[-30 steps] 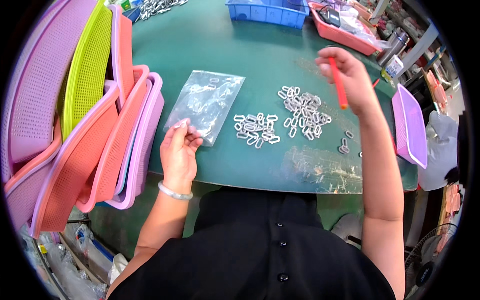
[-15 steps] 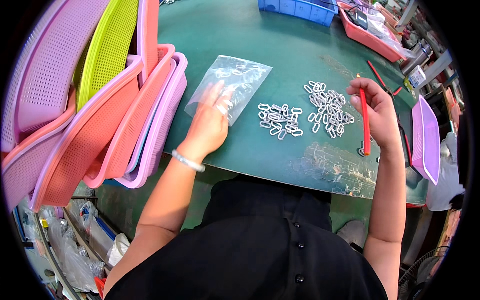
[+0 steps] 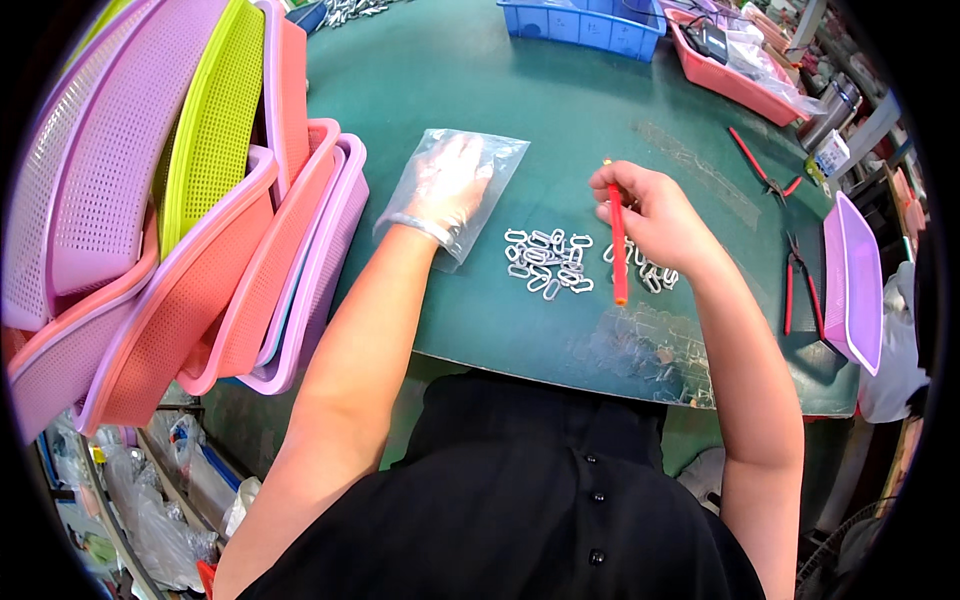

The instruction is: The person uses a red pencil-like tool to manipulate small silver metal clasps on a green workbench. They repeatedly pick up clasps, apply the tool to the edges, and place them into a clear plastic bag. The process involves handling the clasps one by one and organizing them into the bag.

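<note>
We had our right hand [image 3: 655, 205] closed around a red stick [image 3: 619, 255], like a pen, with one end pointing down toward us. Our left hand [image 3: 450, 182] had its fingers spread, and a clear bag [image 3: 505, 158] covered it down to the wrist. That bag was left of two piles of small grey rings [image 3: 548, 262]. Our green table [image 3: 450, 80] was scratched near its front edge. Two red-handled pliers [image 3: 794, 272] lay on the right, near a purple basket [image 3: 855, 285]. Lots of stacked baskets [image 3: 215, 120] stood on our left. Far back sat a blue bin [image 3: 585, 38] and a pink tray [image 3: 735, 82]. Our right hand hid some of the right pile. Shine on the plastic made our fingertips hard to see. The top edge cut off the bin and a grey heap [image 3: 355, 9].
</note>
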Tool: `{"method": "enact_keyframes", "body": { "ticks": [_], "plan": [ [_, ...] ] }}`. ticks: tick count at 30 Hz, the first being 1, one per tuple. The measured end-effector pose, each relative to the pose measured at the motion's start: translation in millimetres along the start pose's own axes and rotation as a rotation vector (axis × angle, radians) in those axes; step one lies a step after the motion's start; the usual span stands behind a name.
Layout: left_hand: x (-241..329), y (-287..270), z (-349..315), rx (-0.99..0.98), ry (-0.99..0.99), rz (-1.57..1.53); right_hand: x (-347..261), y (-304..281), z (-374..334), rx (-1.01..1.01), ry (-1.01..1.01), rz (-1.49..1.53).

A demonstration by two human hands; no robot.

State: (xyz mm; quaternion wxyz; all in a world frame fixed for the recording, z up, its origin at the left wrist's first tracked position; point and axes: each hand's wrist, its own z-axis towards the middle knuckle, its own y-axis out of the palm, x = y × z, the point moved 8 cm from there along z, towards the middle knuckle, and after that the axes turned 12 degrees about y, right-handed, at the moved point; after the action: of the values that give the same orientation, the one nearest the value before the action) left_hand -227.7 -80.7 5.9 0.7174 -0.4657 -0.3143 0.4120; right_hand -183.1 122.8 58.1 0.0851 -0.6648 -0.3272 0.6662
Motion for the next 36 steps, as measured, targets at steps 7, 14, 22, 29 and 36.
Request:
{"method": "enact_keyframes", "body": {
  "ticks": [7, 14, 22, 29, 36],
  "plan": [
    [-6, -1, 0, 0.129, 0.108, -0.127, -23, 33, 42, 0.079, -0.246, -0.268],
    [5, -14, -23, 0.152, 0.079, -0.128, -23, 88, 81, -0.043, -0.361, -0.531],
    [46, -49, -83, 0.143, 0.005, -0.269, -15, 93, 90, -0.031, -0.255, -0.572],
    [93, -61, -120, 0.146, -0.038, -0.494, -5, 83, 97, -0.024, -0.244, -0.549],
    [138, -51, -109, 0.116, 0.153, -0.654, -7, 59, 90, 0.085, -0.186, -0.589]
  ]
}}
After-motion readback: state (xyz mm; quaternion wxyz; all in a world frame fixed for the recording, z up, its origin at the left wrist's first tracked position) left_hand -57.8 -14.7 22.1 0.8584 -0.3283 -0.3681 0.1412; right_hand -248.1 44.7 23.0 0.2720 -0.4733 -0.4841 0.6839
